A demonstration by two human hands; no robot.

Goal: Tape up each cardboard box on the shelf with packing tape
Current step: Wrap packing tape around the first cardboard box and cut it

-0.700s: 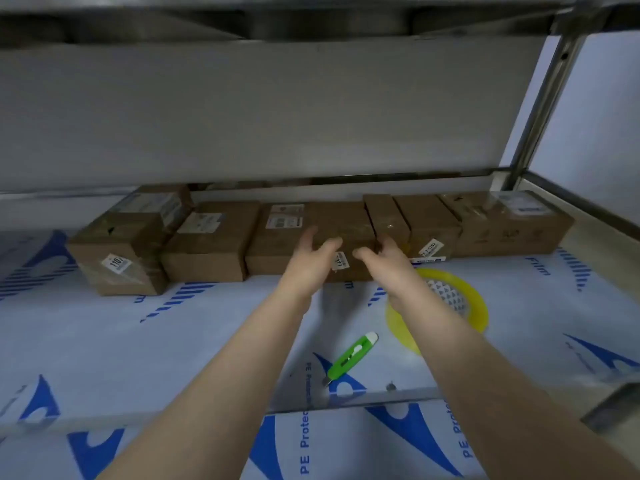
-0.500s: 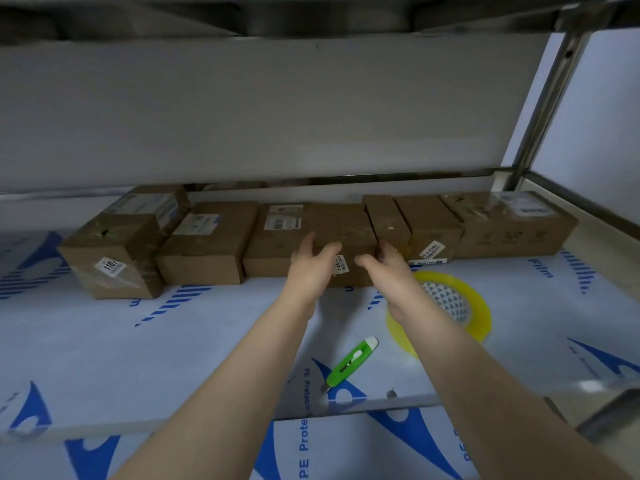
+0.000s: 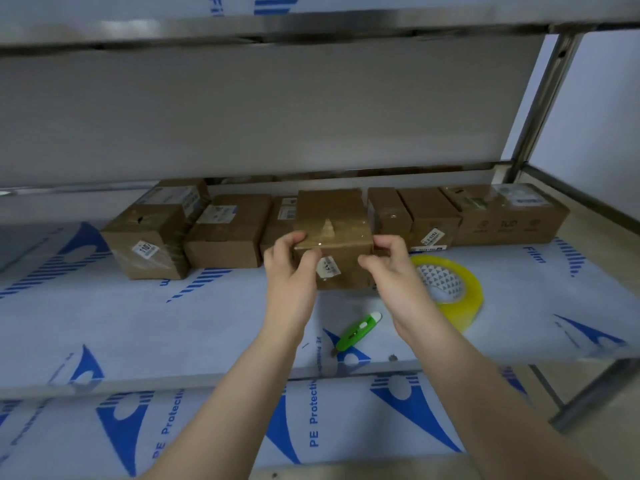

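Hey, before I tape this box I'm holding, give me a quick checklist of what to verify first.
1. Grip on the box by left hand and right hand: ok.
2. A hand free for taping: not ok, both hold the box.
3. Reach to the tape roll on the shelf, beside the right hand: ok.
4. Sight of the green cutter on the shelf: ok.
5. Blade retracted: cannot tell.
6. Top untaped: cannot tell; a glossy strip crosses it.

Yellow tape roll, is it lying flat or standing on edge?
Lying flat: the yellow packing tape roll rests on the shelf with its round core facing up.
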